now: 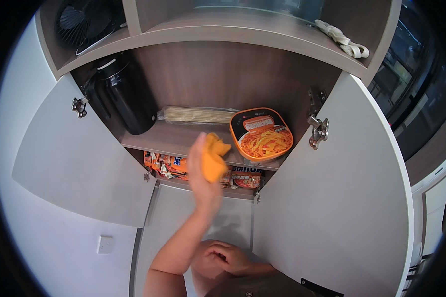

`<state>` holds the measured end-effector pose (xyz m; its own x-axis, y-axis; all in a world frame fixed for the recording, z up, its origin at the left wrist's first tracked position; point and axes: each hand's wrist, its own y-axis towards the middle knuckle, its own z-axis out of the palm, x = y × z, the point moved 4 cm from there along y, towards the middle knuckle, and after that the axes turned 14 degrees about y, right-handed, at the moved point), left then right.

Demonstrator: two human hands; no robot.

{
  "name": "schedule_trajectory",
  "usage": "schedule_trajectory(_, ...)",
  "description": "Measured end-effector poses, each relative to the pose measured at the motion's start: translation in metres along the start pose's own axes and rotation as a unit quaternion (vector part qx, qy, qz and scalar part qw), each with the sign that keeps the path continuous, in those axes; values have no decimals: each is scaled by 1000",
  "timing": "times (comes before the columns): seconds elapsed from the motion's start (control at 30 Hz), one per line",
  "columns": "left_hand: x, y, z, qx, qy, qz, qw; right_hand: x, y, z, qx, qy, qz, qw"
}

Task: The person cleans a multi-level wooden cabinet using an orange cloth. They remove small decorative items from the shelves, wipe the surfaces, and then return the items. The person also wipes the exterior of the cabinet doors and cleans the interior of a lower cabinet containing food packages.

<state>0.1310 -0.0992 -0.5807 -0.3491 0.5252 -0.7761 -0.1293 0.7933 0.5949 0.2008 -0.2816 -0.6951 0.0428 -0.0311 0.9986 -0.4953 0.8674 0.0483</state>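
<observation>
My left hand (pixel 200 174), a little blurred, is raised before the open cabinet and grips a folded orange cloth (pixel 214 157). Behind the cloth is the middle shelf (pixel 174 137). On that shelf a black thermal jug (pixel 132 98) leans at the left, a clear-wrapped bundle of thin sticks or noodles (pixel 200 115) lies at the back, and a noodle tub (pixel 262 134) with an orange rim sits at the right. My right hand (pixel 228 257) rests low near my knee, its fingers curled, with no object visible in it.
Both white doors, left (pixel 85 156) and right (pixel 330 208), stand open on metal hinges. Orange noodle packets (pixel 246 178) fill part of the lower shelf. Above are a black fan (pixel 83 22) and a bundled white cord (pixel 342 39). A wall socket (pixel 105 244) is at the lower left.
</observation>
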Motion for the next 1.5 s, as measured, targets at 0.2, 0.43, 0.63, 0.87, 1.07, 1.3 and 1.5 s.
schedule_trajectory(0.2, -25, -11, 41, 116, 150, 67, 979, 4, 0, 6, -20, -8, -17, 1000)
schedule_trajectory(0.43, 17, 40, 28, 167, 36, 78, 982, 1, -1, 5, -6, 10, -16, 1000)
schedule_trajectory(0.63, 35, 31, -30, -41, -243, -139, 959, 0, -1, 5, -25, 21, -19, 999)
schedule_trajectory(0.87, 72, 56, -95, -224, 124, -51, 965, 4, 0, 6, -13, 10, -13, 1000)
schedule_trajectory(1.07, 62, 3, -6, 74, 376, 95, 919, -6, 0, 5, -28, 29, -4, 999)
schedule_trajectory(1.3, 97, 28, -64, 35, 343, 206, 916, -4, -2, 3, -38, 8, -4, 999)
schedule_trajectory(1.5, 163, 62, -165, -88, 362, 143, 917, 1, -3, -1, -56, 9, -6, 998)
